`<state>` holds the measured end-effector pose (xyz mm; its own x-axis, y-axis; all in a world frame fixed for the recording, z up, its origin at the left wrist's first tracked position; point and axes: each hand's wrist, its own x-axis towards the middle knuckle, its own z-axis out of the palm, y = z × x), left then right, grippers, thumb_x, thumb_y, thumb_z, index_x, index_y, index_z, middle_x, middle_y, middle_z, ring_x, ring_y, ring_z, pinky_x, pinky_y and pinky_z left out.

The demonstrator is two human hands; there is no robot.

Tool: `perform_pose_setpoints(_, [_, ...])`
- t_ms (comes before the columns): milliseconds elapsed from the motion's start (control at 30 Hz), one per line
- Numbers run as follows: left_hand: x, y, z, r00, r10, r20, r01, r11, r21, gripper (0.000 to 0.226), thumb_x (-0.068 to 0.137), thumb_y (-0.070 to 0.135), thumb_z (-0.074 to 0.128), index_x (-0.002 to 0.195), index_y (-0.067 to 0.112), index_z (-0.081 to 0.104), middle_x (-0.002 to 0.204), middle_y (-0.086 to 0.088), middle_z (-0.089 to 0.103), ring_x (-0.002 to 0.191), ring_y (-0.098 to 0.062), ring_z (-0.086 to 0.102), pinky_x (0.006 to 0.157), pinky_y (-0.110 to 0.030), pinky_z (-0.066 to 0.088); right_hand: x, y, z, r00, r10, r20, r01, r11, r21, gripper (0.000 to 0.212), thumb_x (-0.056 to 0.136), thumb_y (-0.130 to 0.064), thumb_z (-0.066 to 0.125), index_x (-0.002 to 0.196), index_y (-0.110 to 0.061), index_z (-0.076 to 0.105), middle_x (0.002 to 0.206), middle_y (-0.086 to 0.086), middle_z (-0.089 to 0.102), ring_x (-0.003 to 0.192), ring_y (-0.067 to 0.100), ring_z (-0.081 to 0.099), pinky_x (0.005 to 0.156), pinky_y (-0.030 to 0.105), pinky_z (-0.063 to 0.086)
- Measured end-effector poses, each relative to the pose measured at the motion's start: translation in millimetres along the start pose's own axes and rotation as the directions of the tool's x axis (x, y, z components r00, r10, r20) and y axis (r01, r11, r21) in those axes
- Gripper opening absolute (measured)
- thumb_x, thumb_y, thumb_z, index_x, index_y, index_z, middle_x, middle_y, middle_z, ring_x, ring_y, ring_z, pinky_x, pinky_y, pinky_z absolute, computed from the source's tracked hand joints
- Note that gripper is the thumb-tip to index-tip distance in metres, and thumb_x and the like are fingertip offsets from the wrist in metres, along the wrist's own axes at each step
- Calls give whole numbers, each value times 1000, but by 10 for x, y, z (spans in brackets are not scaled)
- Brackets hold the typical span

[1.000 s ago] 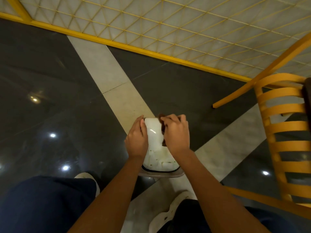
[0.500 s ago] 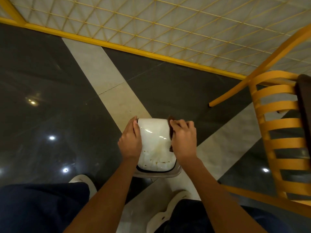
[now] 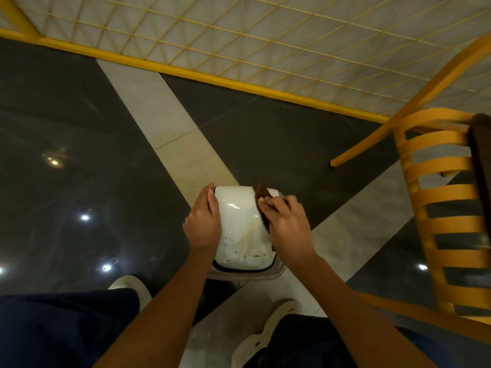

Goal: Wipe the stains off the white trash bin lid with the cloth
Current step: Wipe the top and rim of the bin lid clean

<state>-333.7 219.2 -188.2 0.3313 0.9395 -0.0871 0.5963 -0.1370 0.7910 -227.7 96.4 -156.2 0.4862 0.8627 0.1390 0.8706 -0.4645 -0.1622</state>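
Low in the middle of the view, the white trash bin lid is seen seated on a greyish bin, which stands on the floor just ahead of the person's two pale shoes. Brownish smears and small specks are spread over the near half of the lid, while glossy highlights are shown on the far half.

The lid's left edge is held by the left hand, whose grip is curled round that edge. A dark brown cloth is pinched in the grip of the right hand and pressed against the lid's right side, with its far end sticking out past the fingertips. How much of the cloth lies under the hand cannot be told.

Dark polished tiles crossed by pale bands make up the floor, and spots of reflected light are scattered on it. A yellow slatted chair is placed well apart on the right, and a yellow-framed wire mesh panel is set along the far side.
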Motion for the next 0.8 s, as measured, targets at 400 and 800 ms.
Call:
perform_pose_setpoints(400, [-3, 1, -5, 1000, 4, 0, -4, 1000, 4, 39, 96, 35, 33, 123, 22, 57, 121, -1, 63, 107, -25, 60, 87, -35, 45, -12, 198, 53, 986, 140, -87, -138, 990, 28, 42, 64, 3, 72, 105, -7, 70, 92, 11, 68, 77, 36, 57, 66, 37, 49])
perform_pose_setpoints(800, [9, -9, 16, 1000, 16, 0, -16, 1000, 21, 43, 93, 37, 31, 123, 22, 57, 121, 0, 63, 106, -24, 60, 83, -26, 39, -77, 172, 60, 992, 2, -128, -6, 1000, -31, 46, 62, -8, 81, 106, -6, 69, 99, 11, 68, 86, 34, 58, 71, 36, 51])
